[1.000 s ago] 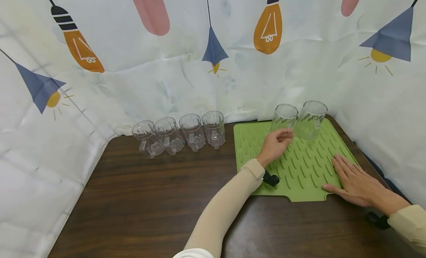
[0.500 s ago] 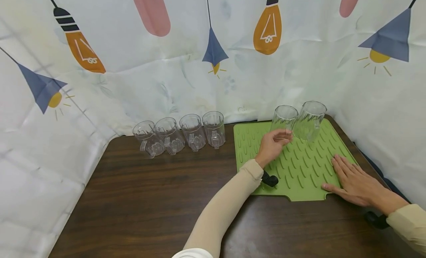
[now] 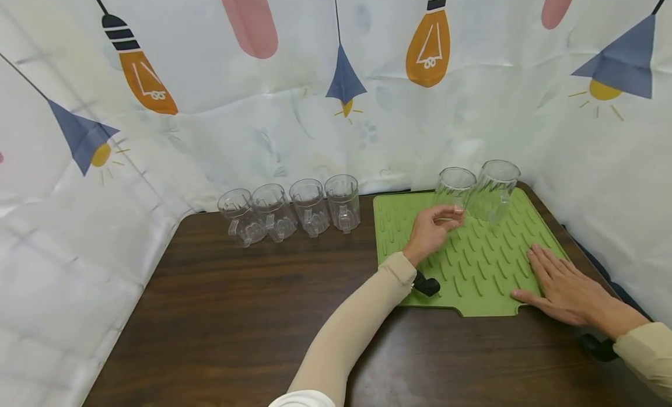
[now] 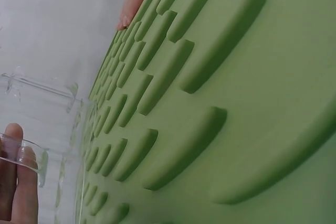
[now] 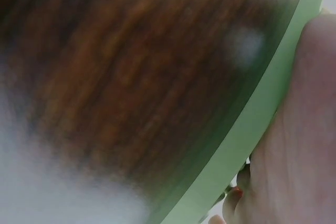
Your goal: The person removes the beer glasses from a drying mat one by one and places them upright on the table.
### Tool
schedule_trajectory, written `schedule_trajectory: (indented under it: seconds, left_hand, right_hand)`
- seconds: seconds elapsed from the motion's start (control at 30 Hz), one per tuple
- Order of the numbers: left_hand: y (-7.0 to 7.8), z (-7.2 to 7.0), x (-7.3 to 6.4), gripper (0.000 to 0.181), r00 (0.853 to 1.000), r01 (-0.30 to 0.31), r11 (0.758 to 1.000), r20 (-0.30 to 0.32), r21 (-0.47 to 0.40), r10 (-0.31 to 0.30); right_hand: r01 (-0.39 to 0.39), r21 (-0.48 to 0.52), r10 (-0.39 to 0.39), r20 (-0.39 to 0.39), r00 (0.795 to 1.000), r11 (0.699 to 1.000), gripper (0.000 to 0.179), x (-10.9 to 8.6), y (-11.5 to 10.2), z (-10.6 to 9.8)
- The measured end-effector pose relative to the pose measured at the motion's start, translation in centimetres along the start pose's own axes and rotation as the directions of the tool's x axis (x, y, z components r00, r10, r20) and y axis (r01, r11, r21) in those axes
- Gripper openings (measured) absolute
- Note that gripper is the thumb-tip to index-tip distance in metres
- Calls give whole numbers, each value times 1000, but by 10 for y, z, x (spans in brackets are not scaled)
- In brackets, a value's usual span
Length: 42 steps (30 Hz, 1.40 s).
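Observation:
My left hand (image 3: pixel 431 227) is at the handle of a clear glass mug (image 3: pixel 454 182), fingers curled round it, over the back of the green ridged mat (image 3: pixel 475 270). In the left wrist view, two fingertips (image 4: pixel 25 182) show at the transparent handle; the thumb is out of that view. Just right of this mug stands a second clear mug (image 3: pixel 493 188), close beside it. My right hand (image 3: pixel 564 287) lies flat on the mat's right front corner, fingers straight and palm down. The right wrist view shows it against the mat's green edge (image 5: pixel 236 140).
Several clear mugs (image 3: pixel 273 211) stand in a row along the back left of the dark wooden table (image 3: pixel 236 313), handles towards me. A patterned white curtain (image 3: pixel 294 121) hangs right behind the table and along its sides.
My left hand and the mug it holds have come very slightly towards me. The right hand stays on the mat. The head view has turned a little to the left.

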<state>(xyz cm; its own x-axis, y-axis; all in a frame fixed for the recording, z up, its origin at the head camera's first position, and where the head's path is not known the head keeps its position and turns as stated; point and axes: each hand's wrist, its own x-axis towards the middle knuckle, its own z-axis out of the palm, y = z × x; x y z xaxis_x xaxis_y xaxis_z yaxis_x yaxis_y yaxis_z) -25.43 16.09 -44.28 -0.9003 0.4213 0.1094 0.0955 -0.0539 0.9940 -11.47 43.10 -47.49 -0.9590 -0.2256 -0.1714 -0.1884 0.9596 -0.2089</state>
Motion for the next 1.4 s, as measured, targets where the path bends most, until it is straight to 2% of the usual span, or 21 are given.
schedule_trajectory:
  seconds: [0.4, 0.57, 0.83, 1.07, 1.4]
  left_hand:
    - [7, -8, -11, 28, 999, -40, 999, 34, -30, 41]
    - [10, -10, -16, 27, 998, -44, 999, 40, -18, 45]
    - [15, -15, -23, 27, 993, -82, 996, 85, 26, 79]
    - [20, -16, -28, 27, 994, -80, 996, 82, 44, 77]
    - [27, -19, -38, 29, 991, -95, 995, 100, 28, 92]
  right_hand:
    - [-1, -6, 1, 16, 1000, 1000, 102, -1, -1, -1]
    - [2, -20, -2, 11, 1000, 1000, 101, -1, -1, -1]
    - [-2, -22, 2, 13, 1000, 1000, 102, -1, -2, 0]
    - [0, -26, 1, 6, 1000, 1000, 101, 0, -3, -1]
    - [-2, -10, 2, 20, 1000, 1000, 101, -1, -3, -1]
